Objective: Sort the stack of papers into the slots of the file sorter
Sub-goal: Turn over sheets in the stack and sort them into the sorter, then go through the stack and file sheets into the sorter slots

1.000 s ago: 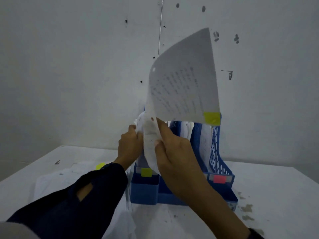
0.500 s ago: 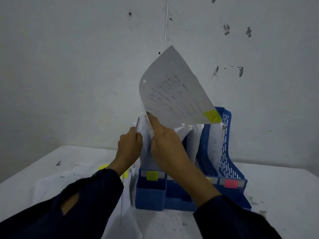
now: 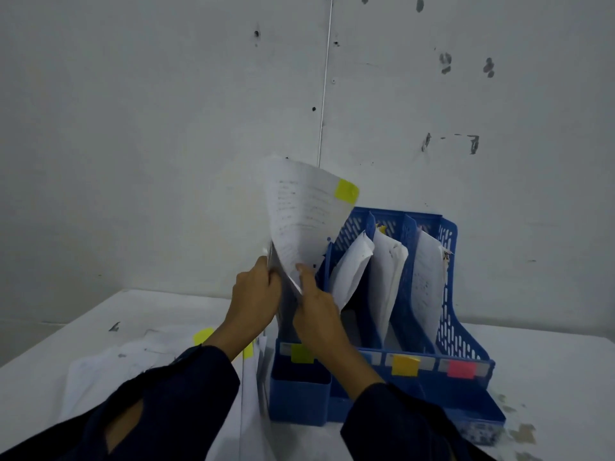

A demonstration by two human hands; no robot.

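I note the white table (image 3: 549,361) bearing the blue file sorter (image 3: 466,331); its middle and right slots already hold sheets. Unsorted papers (image 3: 109,371) remain at its left, so work is partly done by my judgement. The sheet (image 3: 299,221) with a yellow-green tab (image 3: 346,192) stands over the leftmost slot, pinched by the right hand (image 3: 316,307); the left hand (image 3: 254,297) grips papers there.

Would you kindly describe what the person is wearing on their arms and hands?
Both arms are covered by long, loose dark navy sleeves. The left sleeve has an open tear that shows bare arm through it; the right sleeve looks whole. The left hand and right hand are bare: no gloves, rings or watch visible.
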